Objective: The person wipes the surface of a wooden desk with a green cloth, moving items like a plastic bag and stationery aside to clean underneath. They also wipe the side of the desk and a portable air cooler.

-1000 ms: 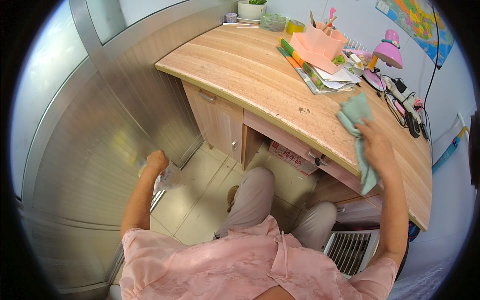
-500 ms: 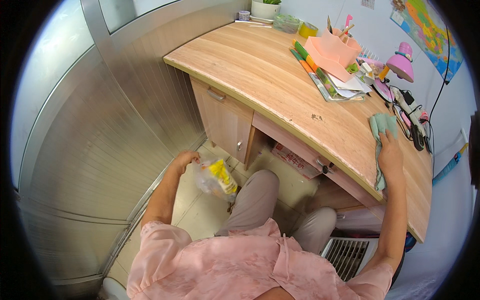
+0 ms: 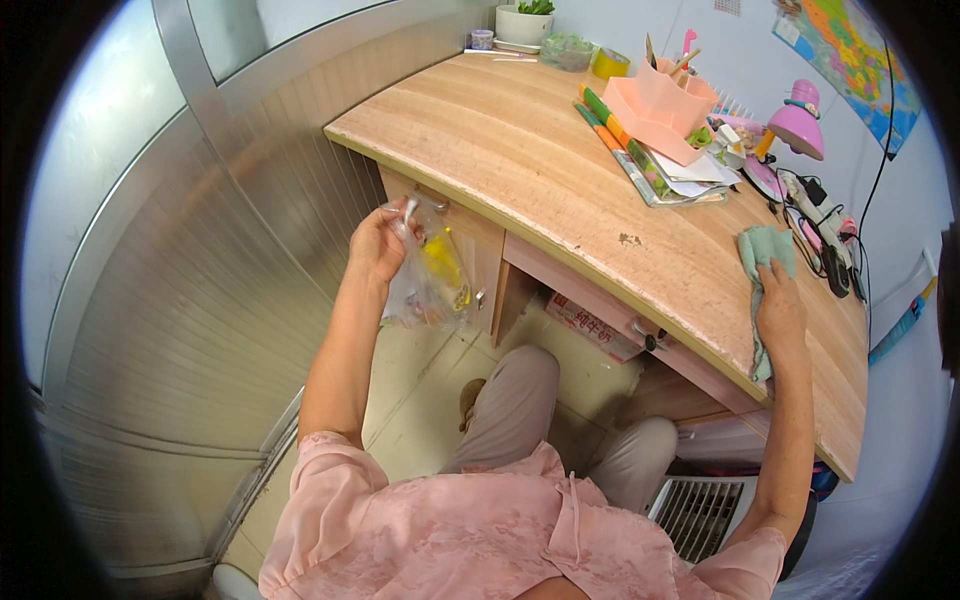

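Note:
My left hand (image 3: 378, 245) is closed on the gathered top of a clear plastic bag (image 3: 415, 295). The bag hangs in front of the desk's left cupboard door, and something yellow shows inside it; the rest of its contents I cannot make out. Over on the right, my right hand (image 3: 780, 300) presses a folded green cloth (image 3: 766, 252) onto the wooden desk (image 3: 500, 150), close to its front edge. The cloth's lower end reaches down toward that edge beneath my wrist.
A pink pen holder (image 3: 660, 105) stands on books and papers (image 3: 690, 180). Beyond are a purple lamp (image 3: 797, 130), a power strip with cables (image 3: 815, 205), a potted plant (image 3: 524, 25) and yellow tape (image 3: 610, 63). A metal partition (image 3: 200, 300) borders the left. A carton (image 3: 590, 325) sits under the desk.
My left hand has risen, lifting the plastic bag from beside my knee to the height of the drawer handle. My right hand and the cloth have stayed nearly in place.

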Action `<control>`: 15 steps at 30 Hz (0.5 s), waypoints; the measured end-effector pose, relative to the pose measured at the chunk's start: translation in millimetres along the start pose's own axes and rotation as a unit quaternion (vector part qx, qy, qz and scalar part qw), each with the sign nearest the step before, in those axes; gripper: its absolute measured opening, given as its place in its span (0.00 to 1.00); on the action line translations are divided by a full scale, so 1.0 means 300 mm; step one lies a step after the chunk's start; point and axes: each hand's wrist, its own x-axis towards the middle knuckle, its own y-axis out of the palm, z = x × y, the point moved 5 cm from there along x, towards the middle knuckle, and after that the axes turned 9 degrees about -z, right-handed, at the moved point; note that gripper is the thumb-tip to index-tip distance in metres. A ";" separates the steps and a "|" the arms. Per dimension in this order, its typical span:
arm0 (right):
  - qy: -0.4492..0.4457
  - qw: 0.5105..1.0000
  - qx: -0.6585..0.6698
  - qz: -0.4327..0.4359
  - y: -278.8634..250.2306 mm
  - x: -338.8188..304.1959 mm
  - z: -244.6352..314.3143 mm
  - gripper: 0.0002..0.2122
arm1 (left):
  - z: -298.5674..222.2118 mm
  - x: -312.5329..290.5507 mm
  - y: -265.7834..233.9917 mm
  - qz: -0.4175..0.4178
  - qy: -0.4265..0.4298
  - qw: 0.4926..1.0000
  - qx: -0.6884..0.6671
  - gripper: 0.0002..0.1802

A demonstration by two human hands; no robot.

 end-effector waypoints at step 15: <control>-0.196 0.944 0.265 0.028 -0.140 0.041 0.408 0.16 | -0.084 0.035 0.020 -0.034 0.108 0.983 -0.144 0.35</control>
